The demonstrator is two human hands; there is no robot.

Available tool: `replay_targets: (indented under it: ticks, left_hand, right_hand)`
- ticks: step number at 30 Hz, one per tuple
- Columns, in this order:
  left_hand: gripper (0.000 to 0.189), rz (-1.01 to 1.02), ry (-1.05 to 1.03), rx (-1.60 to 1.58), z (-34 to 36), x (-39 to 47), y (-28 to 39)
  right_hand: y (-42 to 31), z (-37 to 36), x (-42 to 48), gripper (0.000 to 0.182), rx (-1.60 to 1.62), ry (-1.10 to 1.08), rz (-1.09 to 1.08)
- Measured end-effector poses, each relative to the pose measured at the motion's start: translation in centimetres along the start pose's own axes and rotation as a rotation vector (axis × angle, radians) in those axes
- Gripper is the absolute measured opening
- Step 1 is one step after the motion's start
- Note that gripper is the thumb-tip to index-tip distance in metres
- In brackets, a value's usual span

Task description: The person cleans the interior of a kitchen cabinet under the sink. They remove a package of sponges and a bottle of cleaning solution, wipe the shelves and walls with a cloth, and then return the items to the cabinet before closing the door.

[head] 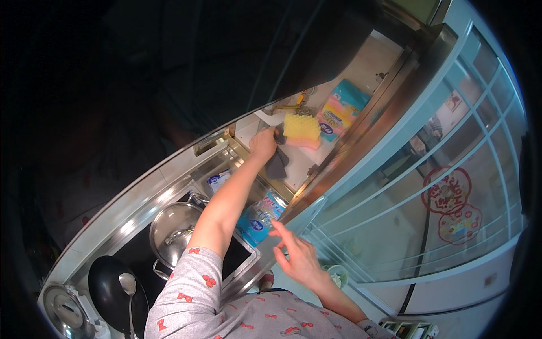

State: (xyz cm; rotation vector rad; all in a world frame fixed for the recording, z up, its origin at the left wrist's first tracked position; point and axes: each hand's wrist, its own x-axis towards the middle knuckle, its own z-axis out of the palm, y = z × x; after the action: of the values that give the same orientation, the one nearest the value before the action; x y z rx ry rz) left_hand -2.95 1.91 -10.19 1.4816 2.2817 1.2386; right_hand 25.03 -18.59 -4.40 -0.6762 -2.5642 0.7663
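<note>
My left hand (263, 145) reaches into a white-lined cabinet compartment (297, 157). Its fingers are curled on a dark grey cloth or pad (277, 164); the fingertips are partly hidden. Just beyond the fingers sits a yellow and pink sponge (301, 129). A turquoise and pink printed pack (341, 109) leans behind that sponge. Lower down, my right hand (297, 255) hangs bare with its fingers apart, holding nothing. Close to its index finger lies a blue printed plastic pack (259, 220) on the counter.
A lidded steel pot (175, 231) stands on the black hob, beside a black pan (111, 292) with a metal ladle (128, 284). A dark glossy panel (211, 63) overhangs the upper left. Along the right runs a glazed sliding door (381, 203). A small blue and white pack (218, 179) lies behind my forearm.
</note>
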Motion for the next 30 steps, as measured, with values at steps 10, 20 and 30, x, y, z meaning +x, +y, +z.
replay_targets:
  ticks: [10, 20, 30]
  left_hand:
    - [0.087, 0.296, 0.078, -0.310, 3.1, 0.6, 2.2]
    - [0.123, 0.143, -0.316, -0.464, 2.9, 2.1, 7.3]
    - [0.106, -0.078, -0.300, -0.604, 3.6, 5.9, 7.5]
  right_hand:
    - [0.7, 0.3, 0.6, 0.073, -0.035, -0.032, -0.006]
    - [1.2, -0.5, 0.9, 0.069, -0.003, -0.019, -0.008]
    - [2.1, -0.7, -0.8, 0.069, 0.011, -0.047, 0.061]
